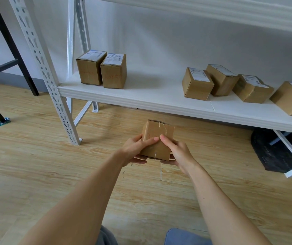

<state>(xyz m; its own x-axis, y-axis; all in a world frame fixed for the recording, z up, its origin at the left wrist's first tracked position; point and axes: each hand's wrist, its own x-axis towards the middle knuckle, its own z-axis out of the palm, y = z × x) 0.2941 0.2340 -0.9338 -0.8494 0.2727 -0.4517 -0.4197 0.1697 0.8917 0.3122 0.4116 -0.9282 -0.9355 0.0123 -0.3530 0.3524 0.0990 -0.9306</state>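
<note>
Head view, centre of the frame: a small cardboard box [157, 138] is held off the wood-grain floor [44, 165] by both hands. It sits just in front of the lower white shelf board [141, 98] and below that board's front edge in the picture. The box is tilted, with clear tape along its top seam and faint red marks on the upper face.

The left hand [135, 149] grips the box's left side, its thumb lying across the top face and its other fingers curled beneath the near bottom edge. The right hand [178, 152] grips the right side in the same way. Its thumb is on top, the tip almost meeting the left thumb, and its fingers are tucked under the box.

On the shelf board, upper left of centre, two upright cardboard boxes [113, 75] stand side by side and touching, each with a white label on top. At the right of the frame, four more labelled boxes [196, 85] sit in a loose row at differing angles, the first two touching. A perforated white upright [40, 64] of the rack runs down the left of the frame to the floor. A black metal frame [9, 41] stands at the upper left, and a dark mat [269, 152] lies under the shelf at the lower right. Blue jeans [185, 237] show at the bottom edge.
</note>
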